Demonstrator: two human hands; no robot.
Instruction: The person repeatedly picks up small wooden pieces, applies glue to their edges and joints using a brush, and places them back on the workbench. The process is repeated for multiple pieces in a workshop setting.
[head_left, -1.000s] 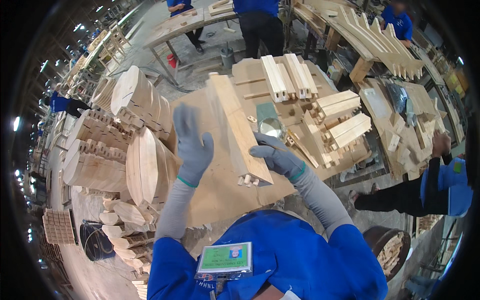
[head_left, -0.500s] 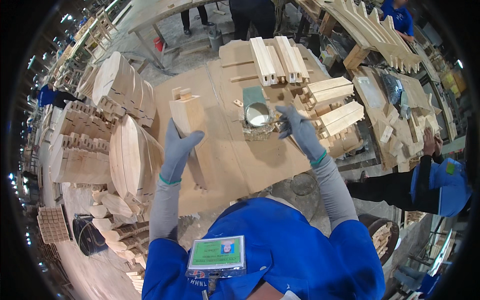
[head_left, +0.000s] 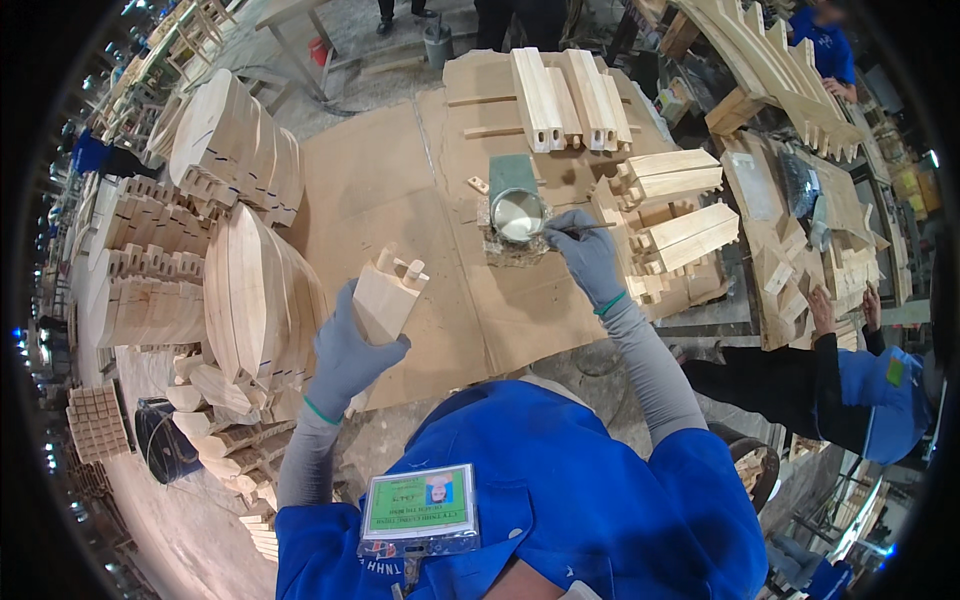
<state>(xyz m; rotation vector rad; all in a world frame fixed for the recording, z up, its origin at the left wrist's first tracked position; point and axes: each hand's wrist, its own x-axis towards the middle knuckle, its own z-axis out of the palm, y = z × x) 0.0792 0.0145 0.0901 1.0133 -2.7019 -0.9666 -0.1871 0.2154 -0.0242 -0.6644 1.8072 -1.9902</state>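
Observation:
My left hand [head_left: 350,355], in a grey glove, grips a pale wooden piece [head_left: 388,302] with two tenons at its upper end. That end is tilted up and its lower part is mostly hidden by the hand. In my gloved right hand [head_left: 592,265] a thin stick [head_left: 598,226] is pinched, its tip close to the rim of a round pot [head_left: 519,216] holding white liquid. Behind the pot lies a green block [head_left: 510,174]. A small drilled wooden bit [head_left: 478,185] is just left of it.
Brown cardboard [head_left: 385,185] covers the worktop. Mortised wooden bars [head_left: 540,100] lie at the back, with stacked wooden pieces [head_left: 690,235] at right. Curved wooden panels [head_left: 255,300] are piled on the left. A co-worker [head_left: 870,400] stands at right beside another bench.
My left hand has drawn the wooden piece nearer to me and turned its tenon end to the right. My right hand has moved slightly, bringing the stick's tip to the pot.

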